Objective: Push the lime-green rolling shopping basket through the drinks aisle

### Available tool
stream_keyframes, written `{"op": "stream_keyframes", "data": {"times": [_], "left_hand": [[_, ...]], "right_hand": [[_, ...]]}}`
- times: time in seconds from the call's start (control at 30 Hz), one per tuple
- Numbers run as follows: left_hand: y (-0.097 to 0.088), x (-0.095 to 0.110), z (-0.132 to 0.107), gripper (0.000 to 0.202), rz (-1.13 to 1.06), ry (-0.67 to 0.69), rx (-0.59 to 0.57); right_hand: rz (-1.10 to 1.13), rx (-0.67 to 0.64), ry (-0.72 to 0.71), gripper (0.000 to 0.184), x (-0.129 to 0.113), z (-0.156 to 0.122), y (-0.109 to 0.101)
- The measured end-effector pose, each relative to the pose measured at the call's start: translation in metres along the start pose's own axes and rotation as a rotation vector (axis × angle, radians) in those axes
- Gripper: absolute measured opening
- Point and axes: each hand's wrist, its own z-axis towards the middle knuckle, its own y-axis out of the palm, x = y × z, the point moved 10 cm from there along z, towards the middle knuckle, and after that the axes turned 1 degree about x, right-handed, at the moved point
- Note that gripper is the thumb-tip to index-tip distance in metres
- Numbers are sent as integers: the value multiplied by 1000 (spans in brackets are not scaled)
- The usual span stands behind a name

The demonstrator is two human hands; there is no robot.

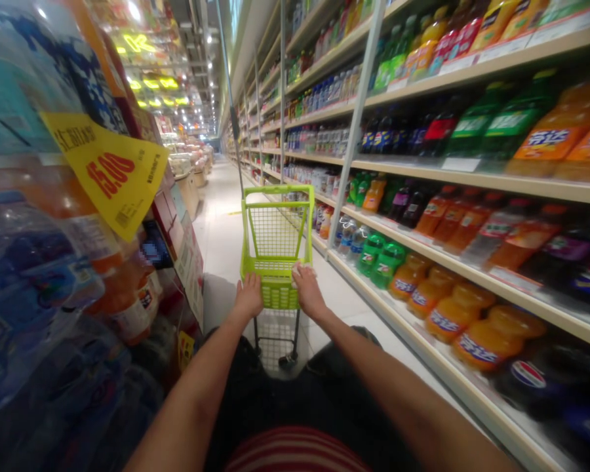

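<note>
A lime-green shopping cart (278, 298) with a mesh basket and a dark lower frame stands upright between my knees. My left hand (250, 296) grips the near left corner of its basket, fingers over the edge. At the near right corner, my right hand (309, 292) is closed on a crumpled white cloth (303, 270), pressed against the basket's rim. Whether the cloth is fabric or tissue I cannot tell. The tall green back frame (278, 189) of the cart rises beyond both hands. No goods show in the basket.
Shelves (472, 174) of soda bottles line my right side. Stacked drink packs (34, 262) crowd the left, with a yellow price sign (111, 174) jutting out. A pale tiled aisle (221, 196) runs ahead. A thin dark pole (235, 124) stands beyond the cart.
</note>
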Motion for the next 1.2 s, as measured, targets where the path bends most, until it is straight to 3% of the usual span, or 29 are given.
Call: {"op": "stream_keyframes", "data": {"times": [0.17,0.23,0.3,0.4,0.47,0.53,0.6,0.73,0.8,0.87,1.0,1.07,1.2], "left_hand": [[0,-1,3,66,-2,-12,-31],[0,-3,3,65,3,2,-31],[-3,-11,1,65,9,-33,22],[-4,-26,-2,67,-18,-109,106],[-1,-28,-3,70,-53,-119,116],[0,-26,-3,72,-72,-115,112],[0,-24,-3,73,-72,-116,96],[-2,-22,-4,73,-49,-106,62],[-4,-22,-6,74,-42,-92,52],[-6,-22,-7,75,-44,-76,50],[-6,-24,-9,77,-60,-79,31],[-4,-24,-8,79,-77,-76,20],[-3,-27,-6,76,-151,-50,63]], "right_hand": [[7,-3,-143,44,-58,3,21],[23,-1,-189,42,-67,5,24],[15,6,-183,41,-56,5,20],[-28,33,-121,41,-18,2,4],[-47,60,-68,41,4,0,-7],[-45,69,-38,42,10,-1,-9],[-27,45,-49,44,-2,0,1],[10,-20,-175,48,-55,5,27],[17,-28,-223,48,-69,6,31],[15,-14,-225,47,-64,6,26],[-11,74,-138,49,-26,4,2],[-15,89,-123,52,-18,3,-1],[13,60,-190,53,-50,6,20]]}}
